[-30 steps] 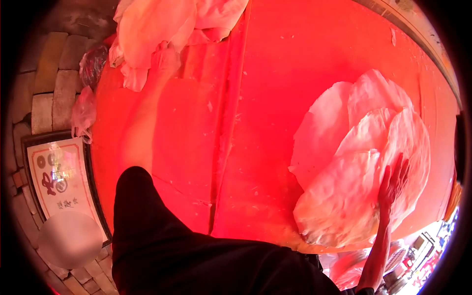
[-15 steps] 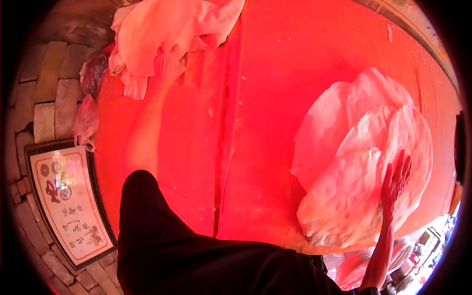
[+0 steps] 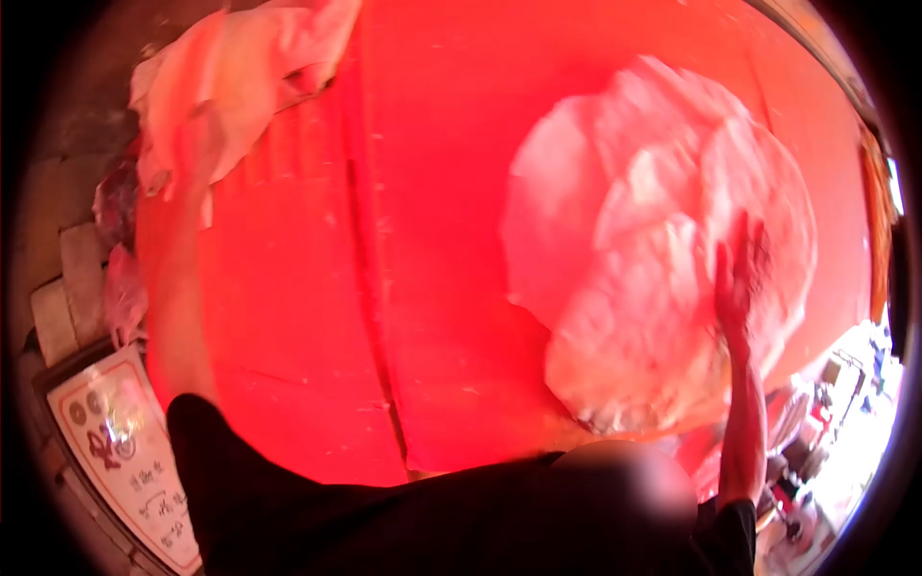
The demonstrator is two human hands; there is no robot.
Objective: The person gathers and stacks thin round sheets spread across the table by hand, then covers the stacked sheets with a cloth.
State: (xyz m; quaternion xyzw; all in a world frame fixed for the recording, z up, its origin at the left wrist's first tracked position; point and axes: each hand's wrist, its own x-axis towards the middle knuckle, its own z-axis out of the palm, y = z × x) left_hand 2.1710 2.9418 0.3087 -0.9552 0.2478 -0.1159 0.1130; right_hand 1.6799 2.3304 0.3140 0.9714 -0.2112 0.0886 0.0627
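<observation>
Thin, pale, round sheets, like dough or flatbread [image 3: 634, 307], lie overlapping on the right half of a red-lit table. My right hand [image 3: 741, 274] rests on their right side, palm down with fingers stretched out. At the far left, a crumpled pale cloth [image 3: 252, 72] covers the table's corner. My left hand [image 3: 197, 134] reaches to the lower part of this cloth, with its fingers smeared by motion. I cannot tell whether it grips the fabric.
A seam [image 3: 370, 278] runs across the red tabletop [image 3: 442, 192]. Plastic bags [image 3: 125, 288] hang by the left edge. A framed sign with writing [image 3: 125, 451] stands lower left, by brick paving. Cluttered goods [image 3: 797, 461] sit at the lower right.
The view has turned, so the table and everything on it appear farther left, mostly higher. My right hand stays on the sheets. My left hand remains at the cloth, now more blurred.
</observation>
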